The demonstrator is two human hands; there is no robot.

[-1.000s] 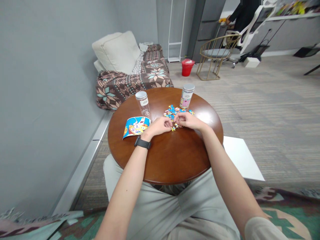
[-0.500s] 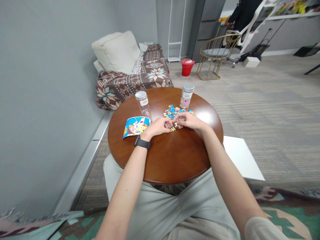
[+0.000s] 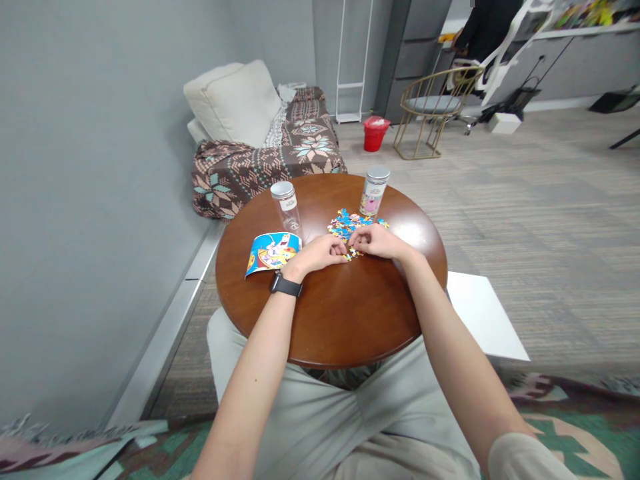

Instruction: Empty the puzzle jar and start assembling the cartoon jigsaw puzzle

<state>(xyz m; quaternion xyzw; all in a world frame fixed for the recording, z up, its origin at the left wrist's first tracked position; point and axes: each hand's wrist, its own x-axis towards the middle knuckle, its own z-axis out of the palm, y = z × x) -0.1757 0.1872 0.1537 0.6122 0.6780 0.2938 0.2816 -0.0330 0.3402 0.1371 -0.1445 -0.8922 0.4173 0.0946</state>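
Observation:
Many small jigsaw puzzle pieces [image 3: 345,223], mostly blue with yellow and pink bits, lie in a loose heap on the round brown table [image 3: 350,313]. My left hand [image 3: 327,252], with a black watch on its wrist, is closed at the near side of the heap, its fingertips on a yellowish puzzle piece [image 3: 349,256]. Close on its right, my right hand [image 3: 374,240] is curled down in a pinch among the pieces; its fingers largely hide what they hold. A curved picture sheet [image 3: 273,252] with a cartoon on blue lies left of my left hand.
A clear jar [image 3: 289,208] with a silver lid stands behind the picture sheet. Another lidded jar [image 3: 374,192] with a cartoon label stands behind the heap. Beyond are a covered sofa [image 3: 270,163], a red bin [image 3: 375,133], a wire chair [image 3: 433,105] and a seated person [image 3: 493,30].
My hands have drawn slightly apart, the right one shifting a little to the right. The small pieces between my fingertips have shifted slightly. Jars and picture sheet stay put.

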